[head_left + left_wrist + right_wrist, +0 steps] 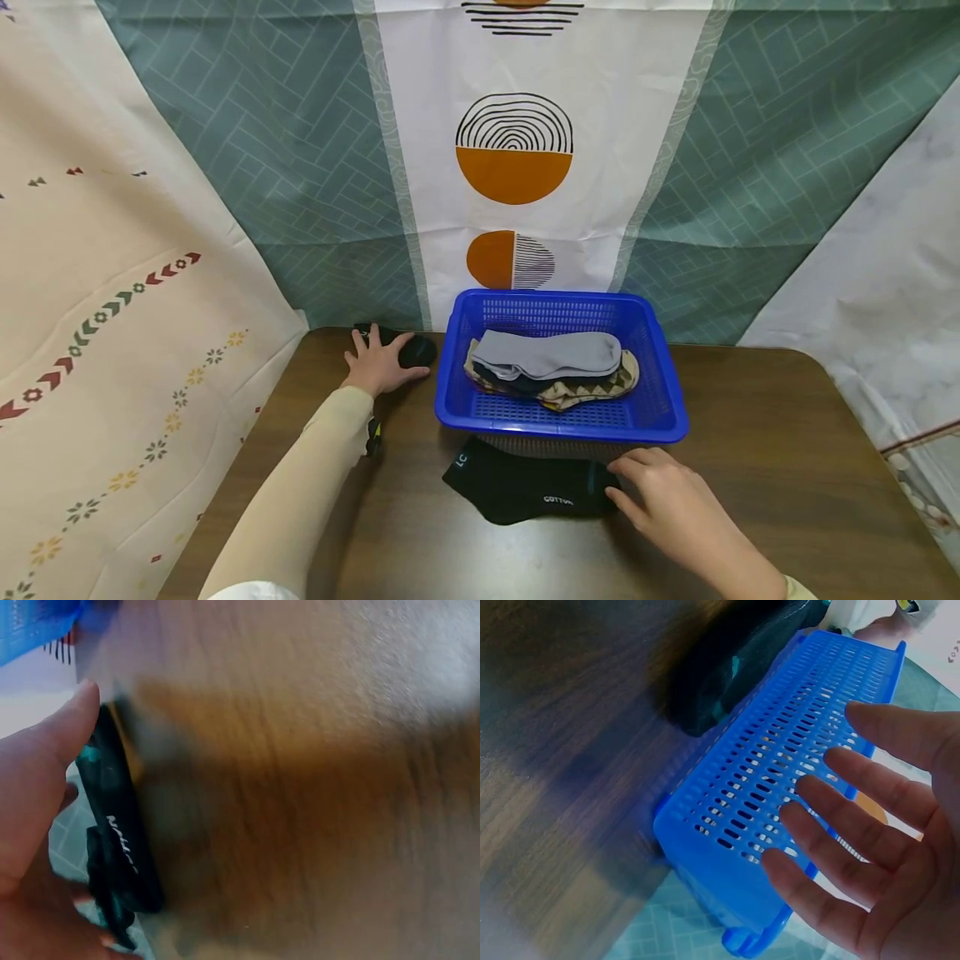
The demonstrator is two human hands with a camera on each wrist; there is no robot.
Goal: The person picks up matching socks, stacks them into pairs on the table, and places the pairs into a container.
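My left hand (pixel 377 364) reaches over a black sock (pixel 417 352) at the table's back left, its fingers spread. In the left wrist view the thumb lies beside this sock (pixel 120 825), which has white lettering; contact is hard to judge. Another black sock (pixel 525 483), marked "LC" and "COTTON", lies flat in front of the basket. Around its toe end, at the right, is my right hand (pixel 667 500). The right wrist view shows the right hand (pixel 877 847) with fingers apart and nothing held, and the sock (pixel 720 682) beyond them.
A blue plastic basket (pixel 562 429) stands at the back centre of the table (pixel 757 450). In it lie a light grey sock (pixel 547 354) and patterned socks (pixel 626 379). Patterned cloth (pixel 300 167) hangs behind the table and along its sides.
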